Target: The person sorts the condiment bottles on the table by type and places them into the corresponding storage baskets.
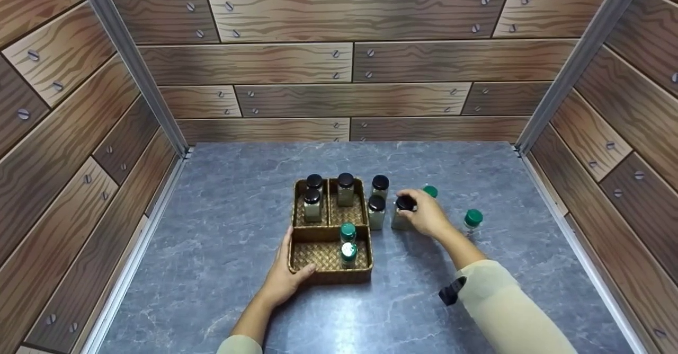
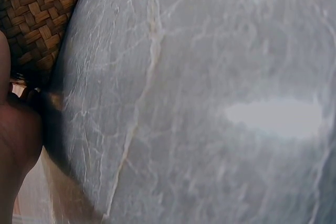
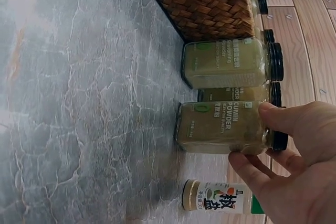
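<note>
My right hand pinches a glass jar of cumin powder near its black lid. The jar is upright; whether its base touches the table cannot be told. A black-lidded seasoning powder jar stands between it and the woven basket, with another black-lidded jar behind. My left hand holds the basket's front left corner, thumb at the front rim. Two black-lidded jars stand in the rear left compartment, one in the rear right. Two green-capped bottles are in the front compartment.
One green-capped bottle stands on the grey marbled table right of my right hand. A second green cap shows behind that hand. Wood-patterned walls enclose the table at the back and both sides.
</note>
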Demonstrator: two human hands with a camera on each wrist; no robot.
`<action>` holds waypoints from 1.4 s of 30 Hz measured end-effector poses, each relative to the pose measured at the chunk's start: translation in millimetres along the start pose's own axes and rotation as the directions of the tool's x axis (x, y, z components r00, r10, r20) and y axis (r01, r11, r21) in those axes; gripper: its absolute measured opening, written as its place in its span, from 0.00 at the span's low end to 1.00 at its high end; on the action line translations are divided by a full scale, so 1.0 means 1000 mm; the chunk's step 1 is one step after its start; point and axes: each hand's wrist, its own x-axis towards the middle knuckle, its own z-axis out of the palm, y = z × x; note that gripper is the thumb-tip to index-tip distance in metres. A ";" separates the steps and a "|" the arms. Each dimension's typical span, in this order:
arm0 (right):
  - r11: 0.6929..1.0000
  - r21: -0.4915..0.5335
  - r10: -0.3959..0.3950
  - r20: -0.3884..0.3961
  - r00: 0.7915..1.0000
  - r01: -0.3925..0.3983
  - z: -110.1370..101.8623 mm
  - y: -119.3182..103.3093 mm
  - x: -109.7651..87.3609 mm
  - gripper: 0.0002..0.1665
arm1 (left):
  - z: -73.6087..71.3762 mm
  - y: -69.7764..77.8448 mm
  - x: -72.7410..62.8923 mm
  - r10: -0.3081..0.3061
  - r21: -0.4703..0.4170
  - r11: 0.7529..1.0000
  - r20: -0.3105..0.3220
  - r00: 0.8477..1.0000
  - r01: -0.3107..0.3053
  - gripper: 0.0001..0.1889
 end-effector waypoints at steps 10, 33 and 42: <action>0.998 -0.062 -0.017 0.001 1.000 0.017 -0.003 -0.009 0.006 0.27 | -0.005 0.005 0.002 0.009 -0.003 1.000 -0.013 1.000 -0.010 0.59; 0.996 -0.084 0.014 -0.026 1.000 -0.016 0.000 -0.006 -0.004 0.29 | 0.001 0.001 0.002 0.016 0.001 1.000 -0.009 1.000 -0.016 0.59; 0.999 -0.042 0.013 -0.059 0.998 -0.016 0.002 -0.005 -0.010 0.29 | 0.002 0.000 0.001 0.021 -0.009 1.000 -0.019 1.000 -0.021 0.59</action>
